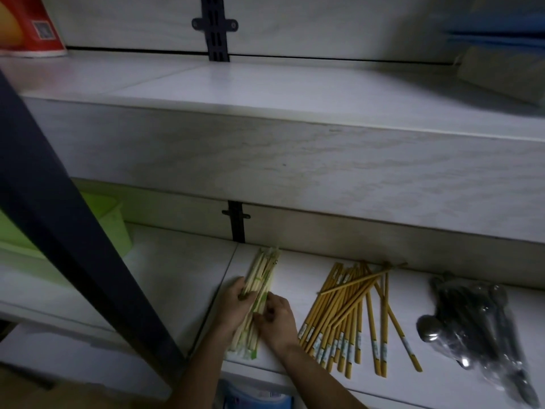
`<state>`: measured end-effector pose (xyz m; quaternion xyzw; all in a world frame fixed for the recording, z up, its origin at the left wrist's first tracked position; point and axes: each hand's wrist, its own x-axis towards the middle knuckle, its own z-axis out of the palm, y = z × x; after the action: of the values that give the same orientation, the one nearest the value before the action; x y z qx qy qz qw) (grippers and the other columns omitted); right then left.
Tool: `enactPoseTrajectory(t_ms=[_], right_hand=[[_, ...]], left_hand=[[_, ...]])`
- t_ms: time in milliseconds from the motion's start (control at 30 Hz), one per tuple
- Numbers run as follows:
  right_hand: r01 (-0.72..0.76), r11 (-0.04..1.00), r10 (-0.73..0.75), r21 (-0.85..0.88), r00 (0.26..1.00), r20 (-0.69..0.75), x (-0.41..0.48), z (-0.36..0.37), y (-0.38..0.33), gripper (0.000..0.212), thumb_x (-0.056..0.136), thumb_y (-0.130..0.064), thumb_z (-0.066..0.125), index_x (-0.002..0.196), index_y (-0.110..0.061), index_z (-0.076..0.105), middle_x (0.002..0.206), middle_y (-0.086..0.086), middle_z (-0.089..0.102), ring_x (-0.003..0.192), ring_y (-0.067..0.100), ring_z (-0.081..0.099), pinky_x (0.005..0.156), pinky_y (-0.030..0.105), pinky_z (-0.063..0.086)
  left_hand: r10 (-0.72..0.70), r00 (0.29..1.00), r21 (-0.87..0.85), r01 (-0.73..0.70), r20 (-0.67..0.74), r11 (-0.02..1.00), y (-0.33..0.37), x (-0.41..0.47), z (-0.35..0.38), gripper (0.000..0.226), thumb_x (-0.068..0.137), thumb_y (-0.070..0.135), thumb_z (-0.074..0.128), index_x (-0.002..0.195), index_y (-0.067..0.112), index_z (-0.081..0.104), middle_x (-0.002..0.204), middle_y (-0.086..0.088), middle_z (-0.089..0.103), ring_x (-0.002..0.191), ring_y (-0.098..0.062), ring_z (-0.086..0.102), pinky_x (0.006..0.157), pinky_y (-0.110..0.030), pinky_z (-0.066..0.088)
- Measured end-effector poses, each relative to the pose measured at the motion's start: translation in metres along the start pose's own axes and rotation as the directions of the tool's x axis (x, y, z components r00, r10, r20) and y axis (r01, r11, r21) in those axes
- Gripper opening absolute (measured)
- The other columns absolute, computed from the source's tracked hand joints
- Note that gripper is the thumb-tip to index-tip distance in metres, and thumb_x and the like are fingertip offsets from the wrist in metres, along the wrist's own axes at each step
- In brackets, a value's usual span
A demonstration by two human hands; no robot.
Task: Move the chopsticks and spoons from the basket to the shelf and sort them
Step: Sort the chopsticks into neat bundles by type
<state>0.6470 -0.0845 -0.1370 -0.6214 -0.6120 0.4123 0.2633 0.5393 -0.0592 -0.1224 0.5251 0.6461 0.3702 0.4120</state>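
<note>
1. Now on the lower white shelf board [165, 276]: a bundle of pale wooden chopsticks in green-and-white paper sleeves [262, 278], lying flat, far ends toward the back wall.
2. Left hand [234, 305] against the bundle's left side, fingers curled over the sticks.
3. Right hand [278, 318] just beside it, fingertips bent together, pinching the bundle's right edge.
4. Right of the hands, apart from them: a fanned heap of yellow bamboo chopsticks [348, 314], flat on the same board.
5. Farther right: dark metal spoons in clear plastic wrap [477, 326].
6. Far left, behind a dark slanting post [59, 202]: a light green plastic basket [112, 219].
</note>
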Motion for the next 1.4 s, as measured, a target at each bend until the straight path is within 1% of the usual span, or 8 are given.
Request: enactPoseTrajectory(t_ms=[100, 267, 367, 533, 633, 933, 1200, 1400], right_hand=[[0.038, 0.995, -0.038, -0.095, 0.999, 0.004, 0.0, 0.001, 0.002, 0.054, 0.084, -0.019, 0.06, 0.135, -0.013, 0.044, 0.132, 0.005, 0.048, 0.117, 0.023, 0.047, 0.103, 0.033, 0.039], [0.08, 0.975, -0.075, -0.207, 0.997, 0.032, 0.0, -0.002, 0.0, 0.061, 0.086, -0.024, 0.058, 0.142, -0.013, 0.037, 0.143, 0.001, 0.04, 0.128, 0.023, 0.039, 0.11, 0.026, 0.03], [0.084, 0.958, -0.074, -0.273, 0.996, 0.049, 0.005, -0.005, 0.002, 0.062, 0.089, -0.024, 0.055, 0.145, -0.016, 0.03, 0.149, -0.002, 0.031, 0.132, 0.02, 0.032, 0.11, 0.022, 0.023], [0.106, 0.962, -0.103, -0.25, 0.994, 0.027, 0.005, 0.002, 0.004, 0.054, 0.083, -0.02, 0.055, 0.135, -0.012, 0.043, 0.135, 0.003, 0.049, 0.119, 0.025, 0.046, 0.107, 0.03, 0.037], [0.115, 0.964, -0.104, -0.24, 0.993, 0.059, 0.002, 0.001, 0.0, 0.055, 0.087, -0.016, 0.052, 0.14, -0.011, 0.038, 0.141, 0.004, 0.042, 0.126, 0.023, 0.04, 0.111, 0.023, 0.028], [0.179, 0.941, -0.165, -0.287, 0.984, 0.071, -0.003, -0.003, -0.006, 0.061, 0.095, -0.021, 0.042, 0.149, -0.02, 0.015, 0.157, -0.002, 0.012, 0.138, 0.019, 0.025, 0.113, 0.022, 0.02], [0.231, 0.865, -0.194, -0.446, 0.973, 0.127, -0.002, -0.001, -0.009, 0.057, 0.097, -0.026, 0.036, 0.149, -0.017, 0.014, 0.157, -0.002, 0.013, 0.131, 0.021, 0.028, 0.107, 0.031, 0.033], [0.173, 0.94, -0.17, -0.294, 0.985, 0.035, -0.008, -0.001, -0.004, 0.057, 0.095, -0.021, 0.041, 0.147, -0.011, 0.019, 0.153, 0.004, 0.02, 0.134, 0.02, 0.029, 0.111, 0.022, 0.021]], left_hand=[[0.032, 0.998, -0.023, -0.031, 0.049, 0.999, -0.005, -0.009, -0.008, 0.03, 0.089, -0.002, 0.051, 0.095, 0.027, 0.058, 0.098, -0.003, 0.066, 0.094, -0.02, 0.065, 0.083, -0.034, 0.055], [0.024, 0.998, 0.063, -0.027, 0.05, 0.998, -0.016, -0.016, -0.01, 0.044, 0.091, -0.004, 0.046, 0.133, 0.009, 0.047, 0.122, 0.007, 0.054, 0.106, -0.004, 0.053, 0.075, -0.005, 0.045], [0.037, 0.998, 0.187, -0.047, 0.055, 0.981, -0.016, -0.016, -0.005, 0.051, 0.095, 0.001, 0.041, 0.144, 0.01, 0.03, 0.149, -0.004, 0.034, 0.133, -0.014, 0.038, 0.096, -0.01, 0.033], [0.063, 0.997, 0.287, -0.073, 0.042, 0.955, -0.027, -0.016, 0.004, 0.05, 0.099, 0.007, 0.031, 0.147, 0.014, 0.019, 0.157, -0.003, 0.014, 0.146, -0.016, 0.011, 0.119, -0.033, 0.015], [0.109, 0.993, 0.408, -0.114, 0.035, 0.906, -0.035, -0.014, 0.007, 0.049, 0.1, 0.008, 0.027, 0.147, 0.015, 0.017, 0.158, -0.001, 0.008, 0.146, -0.012, 0.002, 0.12, -0.029, -0.002], [0.103, 0.995, 0.243, -0.096, -0.017, 0.965, -0.032, -0.018, 0.002, 0.046, 0.098, 0.007, 0.039, 0.143, 0.013, 0.033, 0.154, -0.003, 0.025, 0.141, -0.017, 0.026, 0.114, -0.033, 0.031], [0.034, 0.995, 0.35, -0.066, 0.097, 0.935, -0.029, -0.023, -0.002, 0.05, 0.102, 0.019, 0.027, 0.149, 0.019, 0.01, 0.158, 0.004, 0.002, 0.146, -0.021, 0.0, 0.119, -0.033, 0.008], [0.056, 0.998, 0.224, -0.063, 0.036, 0.973, -0.036, -0.021, -0.01, 0.048, 0.1, 0.013, 0.031, 0.147, 0.017, 0.021, 0.157, -0.003, 0.018, 0.143, -0.016, 0.021, 0.116, -0.035, 0.026]])
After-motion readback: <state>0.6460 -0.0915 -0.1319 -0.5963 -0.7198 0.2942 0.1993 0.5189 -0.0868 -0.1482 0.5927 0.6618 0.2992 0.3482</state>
